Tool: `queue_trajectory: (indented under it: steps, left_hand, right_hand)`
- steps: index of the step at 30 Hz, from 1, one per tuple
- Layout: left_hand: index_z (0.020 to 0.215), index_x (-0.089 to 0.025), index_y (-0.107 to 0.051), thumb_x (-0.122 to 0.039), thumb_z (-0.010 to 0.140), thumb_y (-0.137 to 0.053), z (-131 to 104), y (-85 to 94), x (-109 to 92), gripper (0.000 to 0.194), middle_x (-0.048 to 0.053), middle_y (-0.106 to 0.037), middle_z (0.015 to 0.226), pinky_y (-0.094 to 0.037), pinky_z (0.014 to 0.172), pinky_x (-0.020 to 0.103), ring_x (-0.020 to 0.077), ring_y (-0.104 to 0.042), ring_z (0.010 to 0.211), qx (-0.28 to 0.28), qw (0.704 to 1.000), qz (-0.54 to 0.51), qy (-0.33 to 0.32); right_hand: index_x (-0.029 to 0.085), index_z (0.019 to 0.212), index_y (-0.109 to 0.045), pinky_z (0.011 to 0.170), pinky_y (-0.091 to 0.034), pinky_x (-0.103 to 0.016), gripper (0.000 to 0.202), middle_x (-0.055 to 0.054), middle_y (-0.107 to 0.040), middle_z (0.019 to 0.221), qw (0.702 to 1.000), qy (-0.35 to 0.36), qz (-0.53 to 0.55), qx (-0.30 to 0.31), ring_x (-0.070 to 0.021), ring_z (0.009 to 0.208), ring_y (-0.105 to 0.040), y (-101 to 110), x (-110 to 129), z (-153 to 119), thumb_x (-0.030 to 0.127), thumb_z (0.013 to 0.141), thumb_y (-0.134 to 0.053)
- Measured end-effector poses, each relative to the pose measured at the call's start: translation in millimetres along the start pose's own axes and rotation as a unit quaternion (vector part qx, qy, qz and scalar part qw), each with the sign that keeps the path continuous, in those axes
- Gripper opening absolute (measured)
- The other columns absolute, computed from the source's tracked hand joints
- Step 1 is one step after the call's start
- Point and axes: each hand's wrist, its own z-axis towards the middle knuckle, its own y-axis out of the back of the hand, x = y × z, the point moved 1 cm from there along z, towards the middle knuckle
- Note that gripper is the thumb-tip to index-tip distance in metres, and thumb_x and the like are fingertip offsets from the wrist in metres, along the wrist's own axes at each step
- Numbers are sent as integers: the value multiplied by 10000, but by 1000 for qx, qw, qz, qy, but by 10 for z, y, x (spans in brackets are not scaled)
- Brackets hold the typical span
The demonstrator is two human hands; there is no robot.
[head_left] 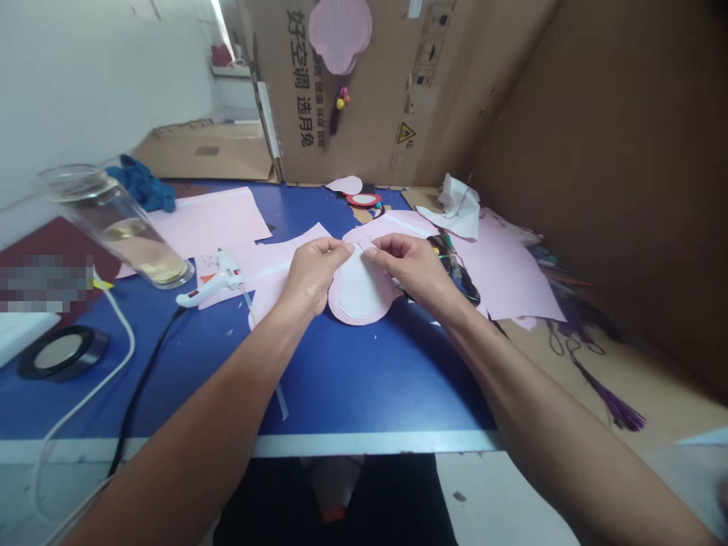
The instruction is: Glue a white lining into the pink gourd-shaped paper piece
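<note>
A rounded pink piece (pixel 360 318) with a white inner layer (pixel 362 288) is held up above the blue table. My left hand (pixel 312 274) pinches its upper left edge between thumb and fingers. On the upper right edge, my right hand (pixel 410 265) has the same kind of pinch. The two thumbs are close together near the top of the piece. Pink sheets (pixel 273 265) lie behind and beside my left hand. A white glue gun (pixel 216 282) rests on the table left of my hands.
A glass of liquid (pixel 128 231), black tape roll (pixel 61 352) and cables stand or lie at left. Cardboard (pixel 364 152) rises behind, with a pink flower shape (pixel 340 34) on it. At right are a pink sheet (pixel 506 273), crumpled white paper (pixel 458 208) and a purple tassel (pixel 622 409).
</note>
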Motion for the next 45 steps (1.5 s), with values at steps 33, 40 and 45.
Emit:
queue_trajectory:
  steps: [33, 40, 45]
  left_hand:
    - [797, -176, -788, -278, 784, -868, -71, -4, -62, 130, 20, -715, 719, -493, 580, 271, 131, -608, 588, 36, 998, 38, 44]
    - [772, -166, -769, -270, 776, -889, -74, -22, -55, 160, 28, -724, 733, -516, 627, 277, 138, -635, 627, 31, 998, 20, 43]
    - [757, -174, -752, -271, 787, -873, -57, -8, -48, 158, 20, -707, 721, -492, 601, 267, 135, -618, 620, 10, 999, 21, 26]
  right_hand:
    - [201, 804, -673, 433, -350, -246, 240, 26, -558, 665, 999, -1, -33, 27, -106, 535, -443, -10, 1, 1, 387, 892, -796]
    - [207, 813, -679, 434, -347, -250, 228, 23, -550, 669, 999, -18, -30, 27, -115, 533, -446, -20, 22, -21, 386, 901, -790]
    - [213, 810, -682, 477, -349, -255, 255, 12, -555, 664, 999, -8, -29, 13, -134, 570, -477, 13, -24, 12, 417, 957, -723]
